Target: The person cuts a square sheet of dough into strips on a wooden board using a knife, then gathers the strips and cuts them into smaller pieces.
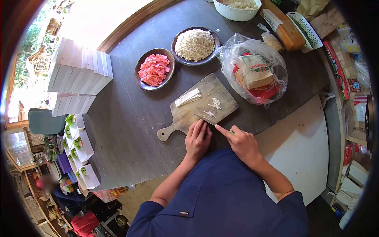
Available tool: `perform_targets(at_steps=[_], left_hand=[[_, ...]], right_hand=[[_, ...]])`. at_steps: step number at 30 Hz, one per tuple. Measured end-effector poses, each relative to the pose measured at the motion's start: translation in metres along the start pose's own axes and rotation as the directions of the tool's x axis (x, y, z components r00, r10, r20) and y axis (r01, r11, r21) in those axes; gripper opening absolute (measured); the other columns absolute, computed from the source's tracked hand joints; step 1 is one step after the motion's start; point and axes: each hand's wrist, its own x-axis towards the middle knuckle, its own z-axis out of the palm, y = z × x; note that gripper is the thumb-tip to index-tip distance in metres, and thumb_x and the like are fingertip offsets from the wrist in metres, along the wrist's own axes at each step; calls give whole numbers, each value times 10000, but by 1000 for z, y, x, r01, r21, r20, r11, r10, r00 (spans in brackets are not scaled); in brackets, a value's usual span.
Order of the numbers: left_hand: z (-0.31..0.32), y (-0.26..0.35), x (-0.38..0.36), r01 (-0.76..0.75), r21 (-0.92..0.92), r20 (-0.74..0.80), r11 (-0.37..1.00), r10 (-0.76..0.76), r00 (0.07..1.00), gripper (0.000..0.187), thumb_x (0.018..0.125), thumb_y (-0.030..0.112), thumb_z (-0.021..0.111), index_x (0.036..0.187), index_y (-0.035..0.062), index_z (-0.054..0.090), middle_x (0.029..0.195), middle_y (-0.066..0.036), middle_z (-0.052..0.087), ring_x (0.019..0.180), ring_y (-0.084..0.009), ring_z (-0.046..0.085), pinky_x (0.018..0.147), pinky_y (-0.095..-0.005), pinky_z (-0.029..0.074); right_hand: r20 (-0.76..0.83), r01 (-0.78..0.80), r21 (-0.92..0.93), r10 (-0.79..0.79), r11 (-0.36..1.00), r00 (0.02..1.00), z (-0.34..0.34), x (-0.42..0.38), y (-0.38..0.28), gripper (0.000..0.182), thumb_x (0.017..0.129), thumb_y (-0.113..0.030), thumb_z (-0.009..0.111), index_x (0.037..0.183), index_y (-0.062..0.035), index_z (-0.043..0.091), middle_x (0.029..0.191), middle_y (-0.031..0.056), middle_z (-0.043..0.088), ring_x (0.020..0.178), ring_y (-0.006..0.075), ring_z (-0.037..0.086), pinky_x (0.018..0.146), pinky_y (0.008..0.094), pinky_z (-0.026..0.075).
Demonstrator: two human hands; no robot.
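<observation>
My right hand (241, 144) is closed round a knife (206, 119) with a green handle, its index finger stretched along toward the blade. The blade lies low over the near edge of a wooden cutting board (179, 114). My left hand (198, 140) is beside the blade, fingers bent and pressed together at the board's edge; what lies under them is hidden. Pale flat strips (188, 97) are stacked on the board's left part. Thin white slivers (214, 103) lie in a small heap on the right, with a few more slivers (210, 113) near the blade.
Beyond the board stand a bowl of pink pieces (154, 70) and a bowl of white shreds (194, 45). A clear plastic bag (252, 75) holding packages lies right. White boxes (81, 67) are stacked left, near open boxes with greens (79, 148). Another person (65, 193) is lower left.
</observation>
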Motion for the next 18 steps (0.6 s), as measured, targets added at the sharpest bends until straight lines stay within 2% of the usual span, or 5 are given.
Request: perform_targets(at_steps=[3, 5, 9, 11, 18], left_hand=[[0, 2, 0, 1, 0, -1, 1000, -1, 1000, 314, 849, 9, 813, 1158, -18, 763, 1240, -121, 728, 1115, -312, 727, 959, -400, 609], [-1, 2, 0, 4, 7, 2, 1000, -4, 1000, 309, 847, 10, 815, 1151, -19, 764, 1238, -122, 729, 1116, -314, 728, 961, -401, 609], [0, 0, -1, 4, 6, 6, 1000, -4, 1000, 302, 848, 13, 817, 1144, -20, 764, 1237, -125, 730, 1116, -317, 728, 962, -401, 610], [0, 0, -1, 1, 2, 1, 1000, -1, 1000, 297, 850, 17, 819, 1139, -22, 763, 1230, -128, 731, 1115, -320, 728, 964, -403, 611], [-1, 0, 0, 17, 2, 9, 1000, -17, 1000, 290, 863, 20, 812, 1146, -26, 764, 1229, -131, 735, 1120, -317, 728, 973, -401, 609]], right_hand=[[-10, -9, 28, 10, 1000, 1000, 1, -2, 0, 603, 995, -115, 716, 1537, -366, 639, 837, 80, 542, 636, 320, 661, 596, 469, 581], [10, 14, -48, -13, 999, 1000, 2, -1, -1, 686, 955, -65, 692, 1565, -370, 612, 833, 86, 542, 684, 262, 718, 598, 428, 624], [12, -5, -84, 6, 996, 1000, 3, -1, -6, 649, 977, -94, 697, 1557, -374, 617, 837, 86, 553, 677, 276, 716, 597, 434, 623], [22, -50, 20, 49, 999, 999, 1, 4, -6, 583, 1000, -114, 708, 1524, -366, 650, 848, 92, 557, 659, 334, 682, 598, 475, 579], [-27, 19, 31, -18, 999, 999, 9, 6, 6, 591, 1015, -150, 696, 1545, -401, 621, 839, 91, 564, 661, 310, 703, 598, 460, 602]])
